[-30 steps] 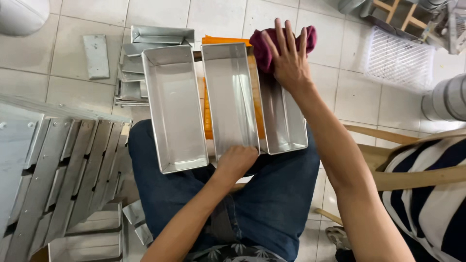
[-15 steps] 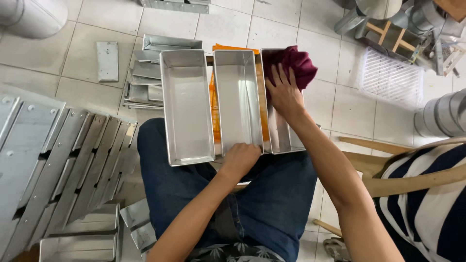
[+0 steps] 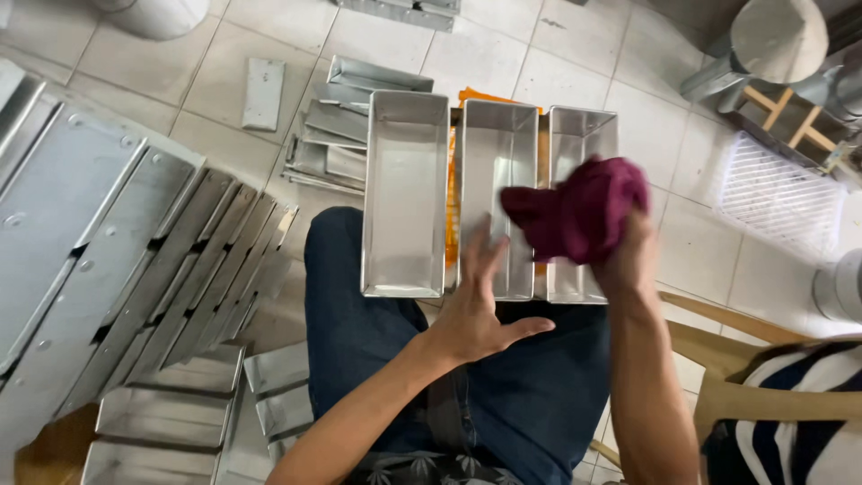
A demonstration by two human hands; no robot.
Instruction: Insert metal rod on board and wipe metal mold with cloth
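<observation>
The right hand [image 3: 628,256] has its fingers closed around a bunched maroon cloth [image 3: 579,211], held just above the near ends of the middle loaf pan [image 3: 496,162] and the right loaf pan [image 3: 579,135]. The left hand [image 3: 476,310] lies open with fingers spread, grasping nothing, its fingertips on the near end of the middle pan. Three joined metal loaf pans rest across the person's lap, the left loaf pan [image 3: 404,193] untouched, with stacks of metal trays [image 3: 135,260] on the tiled floor [image 3: 575,63] beside them.
</observation>
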